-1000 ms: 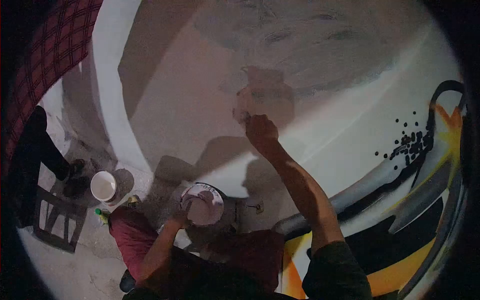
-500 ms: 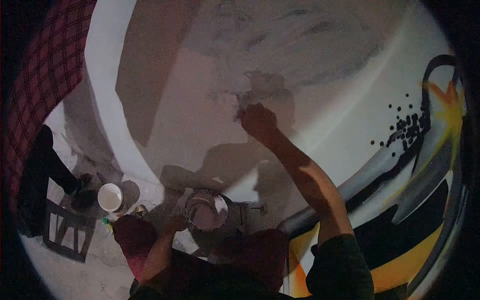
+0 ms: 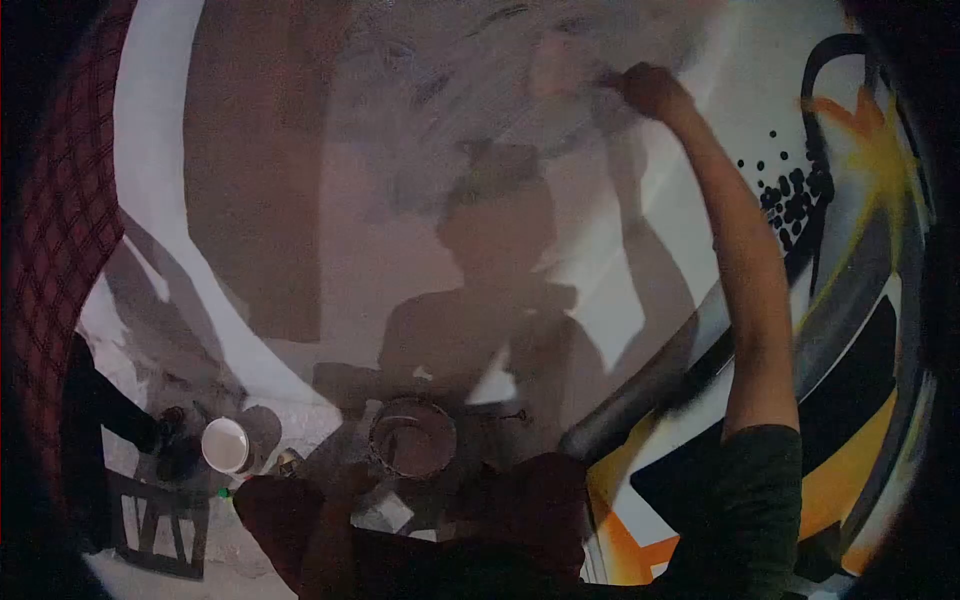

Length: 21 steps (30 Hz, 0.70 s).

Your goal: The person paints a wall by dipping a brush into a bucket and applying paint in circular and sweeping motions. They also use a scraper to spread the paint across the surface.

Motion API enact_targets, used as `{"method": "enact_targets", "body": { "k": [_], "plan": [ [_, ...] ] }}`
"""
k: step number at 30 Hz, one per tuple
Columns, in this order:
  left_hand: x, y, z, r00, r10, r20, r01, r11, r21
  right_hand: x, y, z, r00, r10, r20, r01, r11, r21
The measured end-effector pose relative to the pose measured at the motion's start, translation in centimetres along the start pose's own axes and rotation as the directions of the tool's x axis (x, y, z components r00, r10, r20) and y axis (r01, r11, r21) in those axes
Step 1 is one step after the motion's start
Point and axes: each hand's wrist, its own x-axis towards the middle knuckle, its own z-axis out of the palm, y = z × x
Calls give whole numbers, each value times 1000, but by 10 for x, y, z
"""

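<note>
My right hand [image 3: 655, 92] is raised against the painted wall [image 3: 400, 240], its arm stretched up on the right side. Its fingers are closed, and a small dark shape shows at their tips, too dim to name. Grey smeared strokes cover the wall around and left of this hand. Low in the middle stands a round bucket [image 3: 445, 465] with pinkish-grey contents. My left hand [image 3: 362, 478] is in deep shadow by the bucket's left side; its fingers do not show clearly.
A white bucket [image 3: 225, 446] stands on the floor at left, near a dark chair [image 3: 160, 530]. Another person's dark-clothed leg [image 3: 120, 420] is at far left. Black, grey and yellow painted shapes [image 3: 860, 440] cover the wall at right. My shadow falls across the wall.
My right hand has moved up and to the right along the wall, its arm now straighter. The view has shifted slightly. My left hand stays by the bucket.
</note>
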Motion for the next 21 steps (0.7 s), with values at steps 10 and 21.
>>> {"method": "enact_targets", "body": {
  "k": [10,21],
  "plan": [
    [16,-9,13,1000,-15,9,15,1000,13,37,121,-40,898,368,-241,-390,920,-46],
    [18,-1,13,998,-20,-57,15,996,-88,41,28,-38,781,100,-616,-275,941,-196]
  ]
}}
